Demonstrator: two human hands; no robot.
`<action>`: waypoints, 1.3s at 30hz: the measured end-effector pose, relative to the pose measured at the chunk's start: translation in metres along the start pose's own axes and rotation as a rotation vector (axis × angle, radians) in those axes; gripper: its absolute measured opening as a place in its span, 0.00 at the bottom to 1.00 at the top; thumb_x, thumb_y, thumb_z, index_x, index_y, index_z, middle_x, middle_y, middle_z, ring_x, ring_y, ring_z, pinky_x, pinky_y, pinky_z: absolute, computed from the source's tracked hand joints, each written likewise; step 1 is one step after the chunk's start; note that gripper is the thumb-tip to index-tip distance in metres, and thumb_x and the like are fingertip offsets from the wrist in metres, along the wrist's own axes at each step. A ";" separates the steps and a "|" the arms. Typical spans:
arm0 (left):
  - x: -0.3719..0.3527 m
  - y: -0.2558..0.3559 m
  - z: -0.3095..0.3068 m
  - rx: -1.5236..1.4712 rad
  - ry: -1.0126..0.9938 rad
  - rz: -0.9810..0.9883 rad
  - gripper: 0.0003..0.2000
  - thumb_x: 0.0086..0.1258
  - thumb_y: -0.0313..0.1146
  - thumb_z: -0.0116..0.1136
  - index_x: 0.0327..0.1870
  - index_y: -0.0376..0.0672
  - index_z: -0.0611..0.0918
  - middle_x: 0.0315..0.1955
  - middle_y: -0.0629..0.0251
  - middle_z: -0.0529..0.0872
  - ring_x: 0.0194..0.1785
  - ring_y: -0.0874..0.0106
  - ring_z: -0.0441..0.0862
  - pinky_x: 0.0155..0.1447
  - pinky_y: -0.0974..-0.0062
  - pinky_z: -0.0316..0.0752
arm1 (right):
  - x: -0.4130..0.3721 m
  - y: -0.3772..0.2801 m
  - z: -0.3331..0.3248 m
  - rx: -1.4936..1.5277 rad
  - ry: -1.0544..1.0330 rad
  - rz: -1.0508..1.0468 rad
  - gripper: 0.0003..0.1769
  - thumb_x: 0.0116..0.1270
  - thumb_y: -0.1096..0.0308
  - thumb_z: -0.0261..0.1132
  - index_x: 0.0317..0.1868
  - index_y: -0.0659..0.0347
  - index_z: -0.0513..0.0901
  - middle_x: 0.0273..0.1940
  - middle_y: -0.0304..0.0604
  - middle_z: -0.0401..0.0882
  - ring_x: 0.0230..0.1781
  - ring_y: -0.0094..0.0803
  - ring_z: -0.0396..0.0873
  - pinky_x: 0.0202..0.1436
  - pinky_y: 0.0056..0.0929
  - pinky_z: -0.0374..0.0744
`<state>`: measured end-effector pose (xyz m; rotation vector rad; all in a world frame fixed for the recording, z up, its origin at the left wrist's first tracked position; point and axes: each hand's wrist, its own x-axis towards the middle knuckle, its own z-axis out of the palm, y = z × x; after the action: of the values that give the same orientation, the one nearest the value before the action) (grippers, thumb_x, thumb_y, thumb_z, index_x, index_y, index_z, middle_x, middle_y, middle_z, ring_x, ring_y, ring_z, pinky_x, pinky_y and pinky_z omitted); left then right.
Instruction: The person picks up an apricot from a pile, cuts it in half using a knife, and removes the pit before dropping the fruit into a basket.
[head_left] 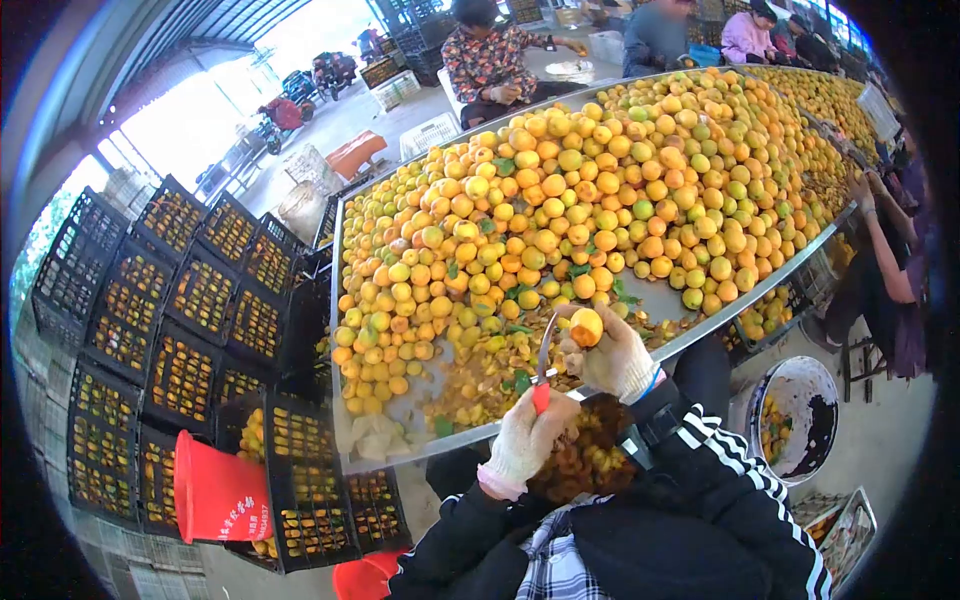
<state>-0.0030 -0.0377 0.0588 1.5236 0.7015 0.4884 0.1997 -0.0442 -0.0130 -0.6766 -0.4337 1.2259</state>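
Hundreds of fruit in a heap (560, 180) on the bench (655, 300), orange through green, with loose leaves among them.

Right hand (618, 362): gloved, fingers closed round one fruit (586, 327), held up just over the near bench edge.

Left hand (524, 442): gloved, fisted on the red-handled cutter (540, 396), its curved blade reaching up beside the fruit.

Judgement: pinch the fruit steady, turn it into the blade rather than chase it, keep fingertips clear of the edge, and cut shallow.

Fruit: round, orange-yellow, skin smooth. Stem end not readable.
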 end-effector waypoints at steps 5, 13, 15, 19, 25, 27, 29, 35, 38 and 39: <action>-0.010 -0.002 -0.009 0.042 0.105 0.014 0.09 0.74 0.35 0.55 0.42 0.39 0.82 0.27 0.70 0.83 0.31 0.78 0.80 0.36 0.78 0.73 | -0.011 0.001 0.003 0.121 -0.199 0.064 0.22 0.75 0.64 0.64 0.61 0.68 0.71 0.51 0.43 0.82 0.45 0.29 0.81 0.49 0.27 0.81; -0.012 -0.018 -0.014 0.469 0.215 0.154 0.12 0.75 0.38 0.56 0.49 0.40 0.80 0.30 0.54 0.85 0.35 0.57 0.84 0.38 0.63 0.77 | -0.038 -0.007 0.044 0.353 -0.117 0.097 0.32 0.78 0.53 0.58 0.70 0.68 0.64 0.61 0.50 0.75 0.64 0.42 0.75 0.69 0.42 0.76; -0.012 -0.025 -0.017 0.506 0.217 0.221 0.13 0.74 0.39 0.57 0.52 0.41 0.79 0.31 0.50 0.87 0.38 0.46 0.85 0.38 0.57 0.78 | -0.042 -0.012 0.048 0.316 -0.136 0.104 0.34 0.77 0.53 0.59 0.72 0.68 0.63 0.62 0.50 0.74 0.65 0.43 0.75 0.70 0.43 0.76; -0.012 -0.024 -0.017 0.562 0.239 0.270 0.13 0.75 0.38 0.55 0.53 0.41 0.78 0.30 0.50 0.87 0.35 0.46 0.85 0.37 0.56 0.78 | -0.045 -0.016 0.053 0.199 -0.202 0.084 0.40 0.73 0.52 0.65 0.74 0.67 0.61 0.66 0.49 0.72 0.67 0.42 0.74 0.71 0.44 0.75; -0.015 -0.024 -0.015 0.644 0.253 0.227 0.12 0.75 0.40 0.55 0.49 0.42 0.78 0.27 0.50 0.86 0.33 0.47 0.85 0.35 0.54 0.77 | -0.051 -0.023 0.065 0.050 -0.256 0.061 0.37 0.73 0.55 0.66 0.74 0.65 0.63 0.63 0.44 0.72 0.67 0.36 0.71 0.72 0.43 0.72; -0.015 -0.020 -0.015 0.671 0.257 0.210 0.12 0.75 0.41 0.56 0.48 0.42 0.78 0.26 0.50 0.85 0.32 0.47 0.84 0.34 0.54 0.77 | -0.057 -0.027 0.073 -0.060 -0.219 0.056 0.36 0.73 0.55 0.66 0.73 0.65 0.65 0.62 0.42 0.73 0.65 0.34 0.73 0.71 0.40 0.73; -0.014 -0.022 -0.015 0.746 0.246 0.177 0.13 0.74 0.43 0.57 0.46 0.42 0.77 0.24 0.48 0.84 0.31 0.46 0.84 0.33 0.52 0.77 | -0.060 -0.028 0.074 -0.171 -0.181 0.050 0.34 0.73 0.56 0.66 0.72 0.65 0.67 0.60 0.41 0.75 0.63 0.32 0.74 0.70 0.37 0.73; -0.009 -0.022 -0.013 0.778 0.247 0.185 0.14 0.73 0.44 0.59 0.47 0.42 0.77 0.22 0.46 0.83 0.30 0.45 0.84 0.32 0.51 0.76 | -0.062 -0.028 0.069 -0.569 -0.058 -0.013 0.26 0.67 0.65 0.68 0.65 0.61 0.77 0.62 0.40 0.79 0.63 0.26 0.76 0.68 0.27 0.71; -0.004 -0.023 -0.009 0.788 0.267 0.156 0.15 0.74 0.45 0.58 0.46 0.42 0.77 0.23 0.46 0.83 0.30 0.44 0.84 0.32 0.50 0.76 | -0.062 -0.031 0.072 -0.871 -0.082 -0.192 0.26 0.69 0.72 0.65 0.67 0.64 0.74 0.59 0.40 0.77 0.62 0.29 0.74 0.70 0.32 0.71; -0.003 -0.027 -0.009 0.735 0.268 0.197 0.15 0.74 0.46 0.58 0.45 0.43 0.76 0.23 0.46 0.84 0.31 0.43 0.83 0.33 0.48 0.75 | -0.063 -0.030 0.075 -0.896 -0.035 -0.190 0.24 0.68 0.74 0.66 0.64 0.63 0.77 0.61 0.39 0.77 0.64 0.27 0.72 0.70 0.30 0.70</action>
<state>-0.0155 -0.0335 0.0327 2.2559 1.0117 0.6289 0.1547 -0.0920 0.0654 -1.3333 -1.0756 0.8252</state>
